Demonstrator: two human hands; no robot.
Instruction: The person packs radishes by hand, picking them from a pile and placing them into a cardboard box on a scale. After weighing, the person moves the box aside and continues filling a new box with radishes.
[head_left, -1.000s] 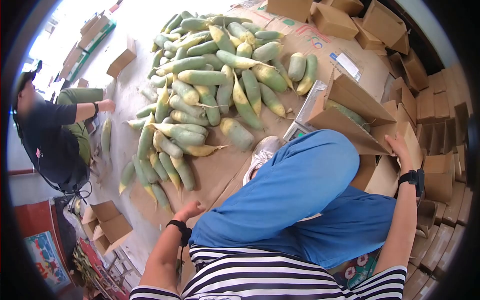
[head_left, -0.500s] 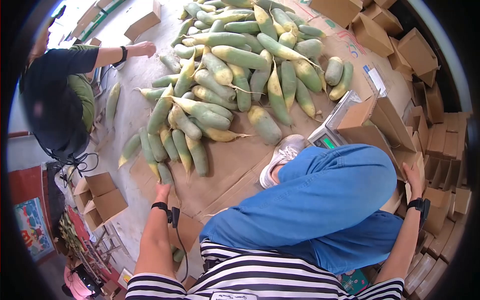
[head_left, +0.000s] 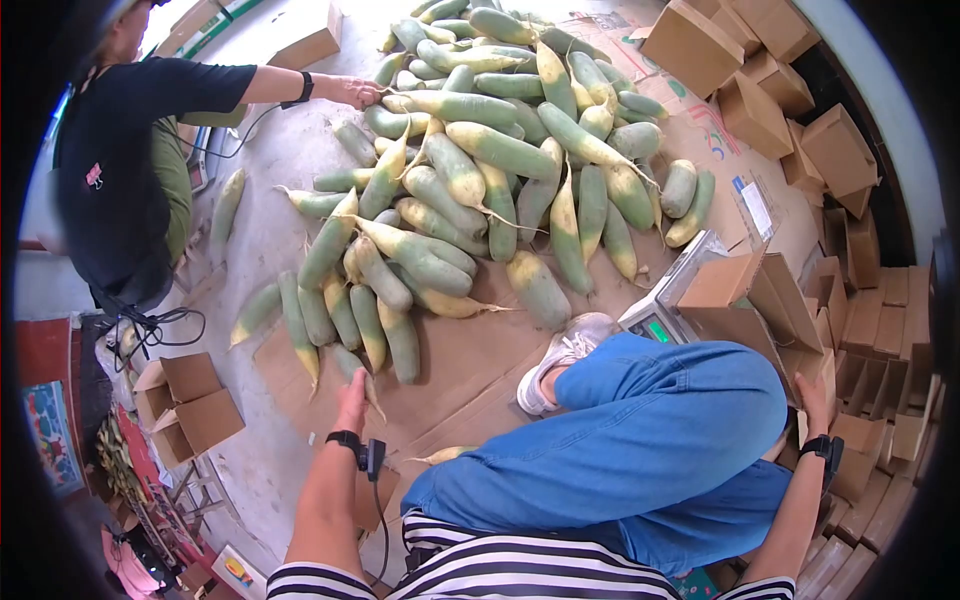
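A big heap of green-and-pale radishes (head_left: pixel 480 180) is sprawling across the cardboard sheet (head_left: pixel 470 350), with one small radish (head_left: pixel 345 360) lying at its near edge. The left hand (head_left: pixel 352 398) is reaching onto it, fingers flat and unclenched. The right hand (head_left: pixel 812 395) is resting against a box (head_left: pixel 760 300), and its grip cannot be made out.

I saw a scale (head_left: pixel 655 322) on the cardboard sheet (head_left: pixel 470 362), open boxes (head_left: pixel 195 402) far left, stacked boxes (head_left: pixel 880 310) right, and a co-worker (head_left: pixel 120 170), crouching I think, opposite.
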